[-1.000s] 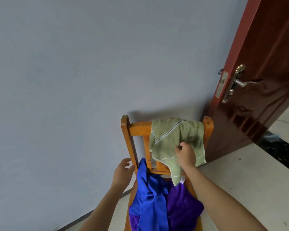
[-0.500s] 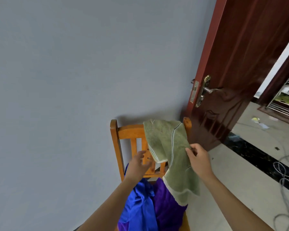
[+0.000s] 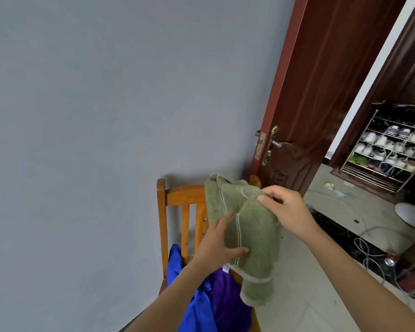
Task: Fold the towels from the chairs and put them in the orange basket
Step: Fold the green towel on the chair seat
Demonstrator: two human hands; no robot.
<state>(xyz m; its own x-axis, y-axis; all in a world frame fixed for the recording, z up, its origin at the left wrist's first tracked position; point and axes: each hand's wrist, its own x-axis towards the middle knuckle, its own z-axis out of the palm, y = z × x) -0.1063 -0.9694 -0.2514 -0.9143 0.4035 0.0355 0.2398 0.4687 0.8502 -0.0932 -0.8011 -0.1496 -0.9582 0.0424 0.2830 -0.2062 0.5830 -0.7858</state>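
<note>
Green towel (image 3: 254, 238) is up in front of the chair (image 3: 177, 195) back, held in both hands. Its far top corner sits at the chair's top rail & its lower end hangs free past the seat edge. Right hand (image 3: 286, 207) pinches the towel's top fold btw thumb & forefinger, other fingers loosely curled behind. Left hand (image 3: 217, 245) grips the towel's left side lower down: thumb pressed on the front, forefinger laid along the fold, remaining fingers hidden by the cloth, can't tell how they lie. Chair stands against the grey wall (image 3: 106, 116). On its seat, near side: blue cloth (image 3: 197, 307) at left, purple cloth (image 3: 228, 305) touching it on the right. Right of the chair a dark red door (image 3: 321, 92) stands open, w/ a brass handle (image 3: 272, 144). Far right, thru the doorway: shoe rack (image 3: 391, 149) w/ pale shoes. Cables (image 3: 369, 248) lie on the floor at right.
</note>
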